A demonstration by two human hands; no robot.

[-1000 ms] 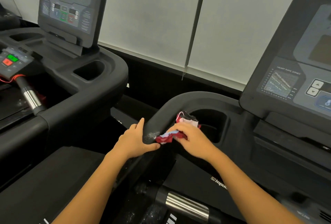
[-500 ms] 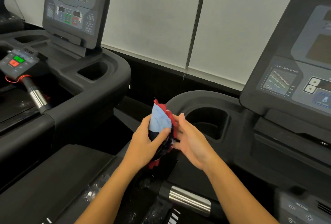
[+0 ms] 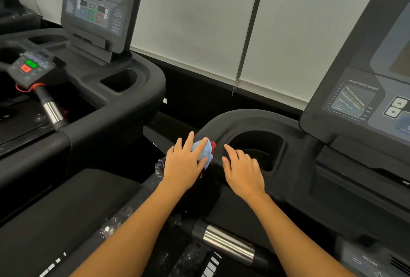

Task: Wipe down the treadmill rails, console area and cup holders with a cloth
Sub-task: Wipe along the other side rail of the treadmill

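Observation:
My left hand [image 3: 185,161] presses a bunched blue and red cloth [image 3: 205,151] against the curved black rail [image 3: 224,121] of the treadmill in front of me, at its left corner. My right hand [image 3: 243,169] rests flat on the same rail just right of the cloth, fingers apart, holding nothing. The dark cup holder [image 3: 257,150] opens right beside my right hand. The console [image 3: 363,90] rises at the right, with a heart-rate chart and arrow buttons.
A second treadmill [image 3: 115,99] stands at the left with its own console [image 3: 95,6], cup holder [image 3: 119,79] and a red and green button pad [image 3: 28,67]. A chrome grip bar [image 3: 226,244] crosses below my arms. White blinds [image 3: 199,21] hang behind.
The cloth passed from my right hand to my left. Both hands held it in the air half a second ago; now my left presses it on the rail and my right lies open beside it.

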